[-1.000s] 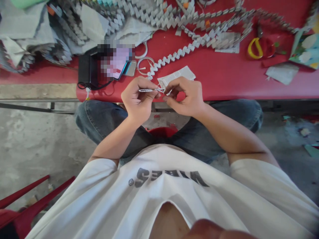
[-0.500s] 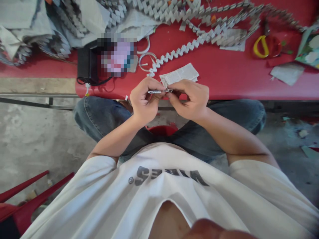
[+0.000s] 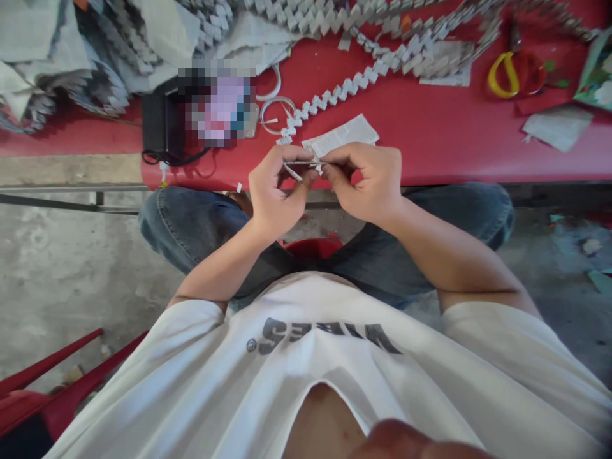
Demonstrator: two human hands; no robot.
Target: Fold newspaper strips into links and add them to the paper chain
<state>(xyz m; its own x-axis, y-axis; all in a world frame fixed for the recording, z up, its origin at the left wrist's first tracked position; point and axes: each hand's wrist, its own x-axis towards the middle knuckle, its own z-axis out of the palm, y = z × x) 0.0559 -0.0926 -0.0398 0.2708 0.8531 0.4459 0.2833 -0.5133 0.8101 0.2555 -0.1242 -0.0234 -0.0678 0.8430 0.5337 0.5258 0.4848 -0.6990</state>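
At the front edge of the red table my left hand (image 3: 278, 190) and my right hand (image 3: 367, 182) meet, fingertips almost touching. Between them is a small folded paper strip (image 3: 292, 172); its two ends spread apart inside my left hand. My right thumb and forefinger pinch the other end, where a small white bit shows. Just behind my fingers lies a stack of flat printed paper pieces (image 3: 342, 135). A zigzag chain of folded paper (image 3: 329, 99) runs from near my left hand toward the back right.
On the red table (image 3: 459, 143) are a black box-shaped adapter (image 3: 162, 127), a coiled white cable (image 3: 278, 115), scissors with a yellow handle (image 3: 503, 76) and a crumpled paper piece (image 3: 559, 127). More paper chains (image 3: 306, 16) and sheets heap along the back. A red chair (image 3: 71, 376) stands at lower left.
The folded strip has opened, its two ends now apart in my left hand. My fingers have shifted slightly on it, and the whole view has moved a little.
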